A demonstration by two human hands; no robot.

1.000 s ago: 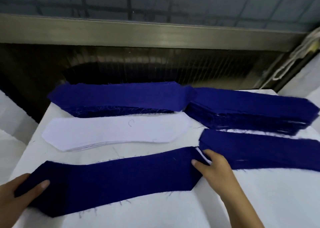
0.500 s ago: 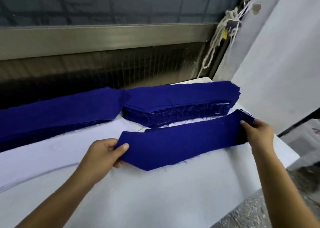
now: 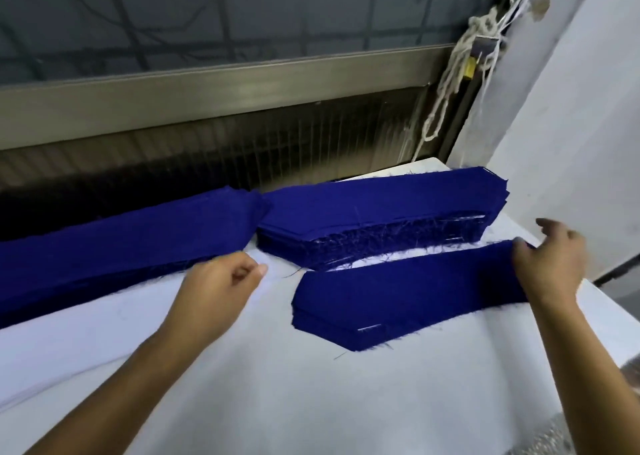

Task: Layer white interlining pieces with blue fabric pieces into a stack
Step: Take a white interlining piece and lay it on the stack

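Fingers (image 3: 545, 226) of the right hand (image 3: 550, 264) are spread and lifted. Only the thumb tip touches the far right end of the top blue piece (image 3: 398, 302), and no pinch shows. The left hand (image 3: 221, 288) hovers just off that piece's pointed left end, its fingers loosely curled, thumb against forefinger, with nothing visible between them.

The step in hand looks like squaring the newly laid blue layer on the near stack. To do it well, both hands should flatten out and sweep from the middle toward the two ends. That presses out any ripple and nudges the angled tip until its edges sit directly over the layers beneath. The cloth is limp and frayed, so pulling on one end alone would skew it. Loose threads could also drag a lower layer out of line.

The near stack lies on the white surface (image 3: 277, 385), close to its right side. It is low, only a few layers, and deep blue on top. A thin white sliver of interlining (image 3: 369, 328) peeks out at its front edge, so the alignment is not yet exact. Just behind it sits a much thicker blue pile (image 3: 381, 205) with a ragged, thready front. To that pile's left, a second long blue pile (image 3: 121, 243) touches its end.
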